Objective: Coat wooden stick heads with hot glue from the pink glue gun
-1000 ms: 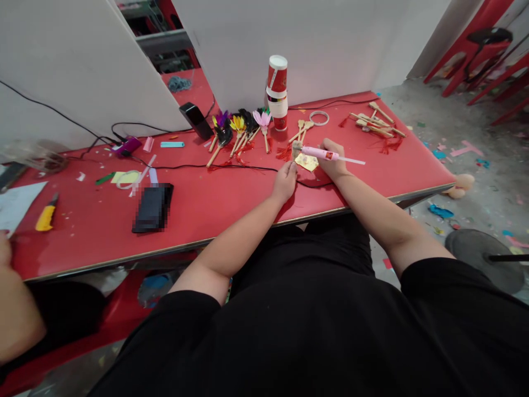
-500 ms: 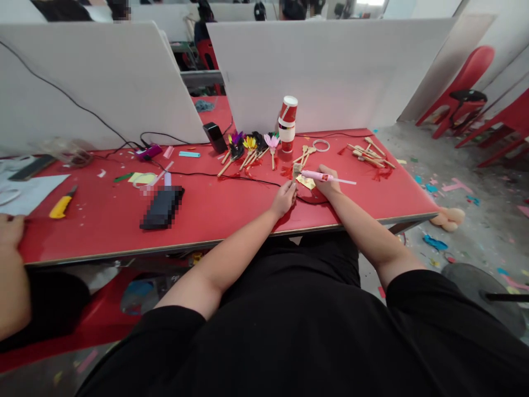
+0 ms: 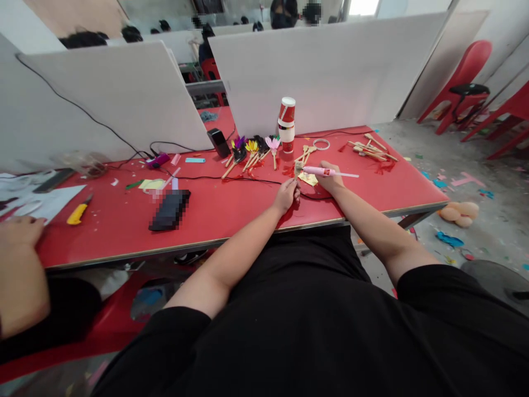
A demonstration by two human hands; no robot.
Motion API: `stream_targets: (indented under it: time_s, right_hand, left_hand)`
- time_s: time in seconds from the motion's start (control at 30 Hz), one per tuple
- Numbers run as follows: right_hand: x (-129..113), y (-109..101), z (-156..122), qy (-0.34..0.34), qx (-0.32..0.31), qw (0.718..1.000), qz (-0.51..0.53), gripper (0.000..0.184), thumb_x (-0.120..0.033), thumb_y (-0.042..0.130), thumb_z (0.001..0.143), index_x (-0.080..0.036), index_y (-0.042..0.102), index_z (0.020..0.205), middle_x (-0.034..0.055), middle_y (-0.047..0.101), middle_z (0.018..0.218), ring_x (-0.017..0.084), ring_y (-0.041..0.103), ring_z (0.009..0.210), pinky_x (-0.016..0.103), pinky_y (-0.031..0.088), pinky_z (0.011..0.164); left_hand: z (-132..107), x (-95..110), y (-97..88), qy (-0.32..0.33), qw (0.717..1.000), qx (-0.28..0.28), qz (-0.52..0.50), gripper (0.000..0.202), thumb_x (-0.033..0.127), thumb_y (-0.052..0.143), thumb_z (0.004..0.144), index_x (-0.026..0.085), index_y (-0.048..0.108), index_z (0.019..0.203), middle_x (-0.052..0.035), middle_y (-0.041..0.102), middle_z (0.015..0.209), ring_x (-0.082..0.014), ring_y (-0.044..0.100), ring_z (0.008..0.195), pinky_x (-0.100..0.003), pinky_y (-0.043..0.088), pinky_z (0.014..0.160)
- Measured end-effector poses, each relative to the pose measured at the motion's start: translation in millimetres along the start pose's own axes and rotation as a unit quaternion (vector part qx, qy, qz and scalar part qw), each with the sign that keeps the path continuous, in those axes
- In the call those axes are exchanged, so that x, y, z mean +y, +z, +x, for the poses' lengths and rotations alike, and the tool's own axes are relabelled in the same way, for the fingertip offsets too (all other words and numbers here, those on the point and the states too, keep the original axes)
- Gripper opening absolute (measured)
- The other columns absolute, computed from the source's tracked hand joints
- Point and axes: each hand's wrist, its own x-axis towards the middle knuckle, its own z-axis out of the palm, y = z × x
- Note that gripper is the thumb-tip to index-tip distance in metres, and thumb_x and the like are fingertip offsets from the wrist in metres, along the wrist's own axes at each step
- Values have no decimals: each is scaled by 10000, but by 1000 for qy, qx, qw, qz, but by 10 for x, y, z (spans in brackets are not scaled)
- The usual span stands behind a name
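Note:
My right hand (image 3: 331, 174) is closed around a pink glue gun (image 3: 318, 171), with a pale glue stick (image 3: 347, 175) poking out of its back end. Its nozzle points left at the light-coloured head of a small wooden stick piece (image 3: 298, 170). That piece is pinched upright in my left hand (image 3: 286, 196); the handle is mostly hidden by the fingers. Nozzle and head appear to meet, but I cannot tell whether they touch. Just beneath lies a yellow paper scrap (image 3: 308, 179). Behind it are wooden sticks with paddle-like ends (image 3: 305, 153) and red tassels.
Flower-topped sticks (image 3: 252, 149) lie left of stacked paper cups (image 3: 286, 125). More tasselled sticks (image 3: 370, 150) are at the right, near a tape ring (image 3: 321, 144). A black cord (image 3: 264, 181) crosses the red table (image 3: 231, 207). A phone-like black object (image 3: 170, 210), yellow cutter (image 3: 78, 212) and another person's hand (image 3: 22, 231) are leftward.
The camera view has shifted slightly, so the table appears a little farther right. Both hands keep their holds, with the glue gun still at the stick's head.

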Motion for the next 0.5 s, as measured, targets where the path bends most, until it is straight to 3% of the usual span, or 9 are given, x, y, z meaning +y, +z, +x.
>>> stream_targets:
  time_s: [0.2,0.43,0.5]
  right_hand:
    - [28,5,-30,10,33,999,25,501,-430,863,919,-327,395,776,-47,446,607,207,437,631,388,361,612]
    - [26,-26,-26,31,35,998,33,467,-382,847,916,-323,400,794,-50,467,636,208,460,657,382,400,627]
    - [32,-38,-2,31,47,998,31,476,-426,859,907,-329,403,813,-51,472,645,209,462,670,384,416,638]
  left_hand:
    - [6,11,-8,13,1000,12,-17,371,354,662,1231,229,579,891,83,467,589,-89,468,502,-192,428,558]
    - [44,21,-55,38,994,64,-78,293,366,746,1186,194,699,953,6,648,823,-103,654,715,-179,473,584]
    - [53,73,-84,27,989,76,-121,296,381,727,1200,188,707,977,8,642,842,-87,633,702,-173,478,598]
